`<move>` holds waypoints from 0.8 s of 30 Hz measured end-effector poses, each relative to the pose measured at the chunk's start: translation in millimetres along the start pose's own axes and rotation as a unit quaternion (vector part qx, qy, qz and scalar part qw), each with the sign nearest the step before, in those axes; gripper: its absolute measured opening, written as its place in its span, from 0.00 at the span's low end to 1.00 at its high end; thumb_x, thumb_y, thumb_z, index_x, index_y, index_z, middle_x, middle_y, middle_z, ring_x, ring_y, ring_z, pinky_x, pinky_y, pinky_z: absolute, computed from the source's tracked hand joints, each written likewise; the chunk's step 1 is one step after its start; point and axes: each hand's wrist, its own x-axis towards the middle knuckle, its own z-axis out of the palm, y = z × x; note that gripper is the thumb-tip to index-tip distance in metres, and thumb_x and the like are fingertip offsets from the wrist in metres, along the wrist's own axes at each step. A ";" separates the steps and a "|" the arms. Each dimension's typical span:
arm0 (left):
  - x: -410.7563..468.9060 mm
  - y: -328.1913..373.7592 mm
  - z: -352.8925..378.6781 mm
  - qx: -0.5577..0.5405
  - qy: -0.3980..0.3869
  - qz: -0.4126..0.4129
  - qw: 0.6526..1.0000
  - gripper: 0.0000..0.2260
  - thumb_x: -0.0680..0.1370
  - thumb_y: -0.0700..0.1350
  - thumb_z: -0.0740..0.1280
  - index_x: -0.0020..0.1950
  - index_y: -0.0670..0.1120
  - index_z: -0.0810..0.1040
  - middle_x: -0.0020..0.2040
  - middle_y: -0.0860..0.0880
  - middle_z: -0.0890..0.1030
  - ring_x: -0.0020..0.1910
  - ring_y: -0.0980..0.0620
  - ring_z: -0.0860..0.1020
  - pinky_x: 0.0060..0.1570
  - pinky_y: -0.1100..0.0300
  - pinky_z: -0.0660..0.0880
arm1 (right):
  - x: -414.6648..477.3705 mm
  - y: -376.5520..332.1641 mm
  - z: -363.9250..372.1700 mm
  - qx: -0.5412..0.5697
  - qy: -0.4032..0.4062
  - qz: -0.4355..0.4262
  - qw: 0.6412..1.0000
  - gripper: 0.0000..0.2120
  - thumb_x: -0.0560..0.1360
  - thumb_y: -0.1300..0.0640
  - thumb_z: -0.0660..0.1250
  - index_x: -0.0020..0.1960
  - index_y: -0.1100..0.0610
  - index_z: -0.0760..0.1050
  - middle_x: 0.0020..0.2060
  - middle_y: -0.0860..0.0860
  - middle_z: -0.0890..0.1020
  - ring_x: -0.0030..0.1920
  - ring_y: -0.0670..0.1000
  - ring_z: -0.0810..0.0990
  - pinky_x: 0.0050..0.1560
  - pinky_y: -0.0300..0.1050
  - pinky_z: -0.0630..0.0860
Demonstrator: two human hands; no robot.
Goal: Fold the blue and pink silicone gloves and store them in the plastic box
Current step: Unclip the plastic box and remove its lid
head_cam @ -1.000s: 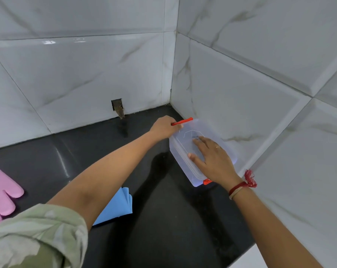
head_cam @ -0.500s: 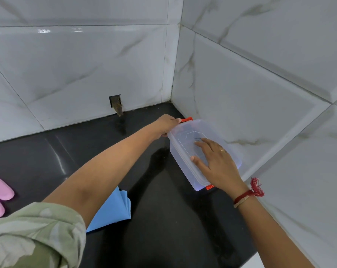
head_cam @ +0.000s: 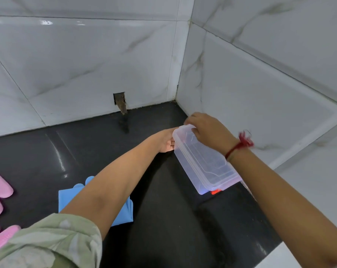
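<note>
Head view: both arms outstretched; left hand [head_cam: 166,142] and right hand [head_cam: 208,130] grip plastic box [head_cam: 204,161].

- You have no readable text, label, brand, number or sign anywhere in this view.
- The clear plastic box [head_cam: 203,161] you hold shows only moulded ridges on its lid, no lettering that can be made out.
</note>
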 end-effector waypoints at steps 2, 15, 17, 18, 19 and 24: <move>0.0 1.0 -1.0 0.008 -0.001 -0.008 1.000 0.08 0.76 0.43 0.70 0.52 0.42 0.80 0.48 0.43 0.82 0.47 0.47 0.81 0.46 0.56 0.79 | 27.0 0.9 -4.0 -0.020 -0.087 -0.016 0.996 0.18 0.75 0.68 0.62 0.64 0.57 0.72 0.62 0.55 0.75 0.60 0.55 0.75 0.61 0.45 0.72; -0.6 -0.8 2.7 -0.021 0.040 0.001 0.999 0.03 0.74 0.41 0.72 0.44 0.42 0.80 0.41 0.43 0.82 0.40 0.47 0.81 0.40 0.55 0.79 | 58.9 10.8 -6.1 -0.082 -0.236 -0.045 0.967 0.16 0.76 0.68 0.61 0.63 0.60 0.71 0.58 0.59 0.77 0.54 0.57 0.76 0.53 0.43 0.72; -1.0 -1.0 0.8 -0.021 0.030 0.001 0.999 0.03 0.74 0.41 0.71 0.44 0.42 0.80 0.41 0.44 0.82 0.40 0.47 0.81 0.40 0.56 0.79 | 57.0 12.5 -4.7 -0.070 -0.221 -0.050 0.971 0.16 0.76 0.68 0.61 0.62 0.60 0.72 0.57 0.59 0.77 0.53 0.56 0.76 0.50 0.41 0.70; -1.3 -0.9 0.1 -0.021 0.024 0.002 0.999 0.03 0.74 0.41 0.71 0.44 0.42 0.80 0.41 0.44 0.82 0.40 0.48 0.81 0.40 0.56 0.79 | 56.2 13.3 -3.9 -0.066 -0.214 -0.052 0.973 0.16 0.75 0.68 0.62 0.62 0.60 0.72 0.57 0.58 0.78 0.52 0.56 0.76 0.50 0.40 0.70; -1.9 -0.8 -0.2 -0.020 0.021 0.001 1.000 0.02 0.74 0.41 0.71 0.43 0.42 0.80 0.40 0.44 0.82 0.40 0.48 0.81 0.41 0.57 0.79 | 55.2 14.0 -3.4 -0.062 -0.207 -0.053 0.975 0.16 0.75 0.68 0.63 0.62 0.60 0.72 0.57 0.58 0.78 0.52 0.56 0.76 0.50 0.40 0.70; -3.9 -0.9 -2.2 0.000 0.016 -0.016 1.000 0.01 0.75 0.40 0.70 0.44 0.43 0.80 0.41 0.44 0.82 0.41 0.47 0.81 0.43 0.56 0.79 | 49.2 15.4 0.6 -0.056 -0.188 -0.058 0.979 0.17 0.75 0.66 0.64 0.63 0.59 0.72 0.58 0.58 0.77 0.53 0.56 0.76 0.54 0.41 0.72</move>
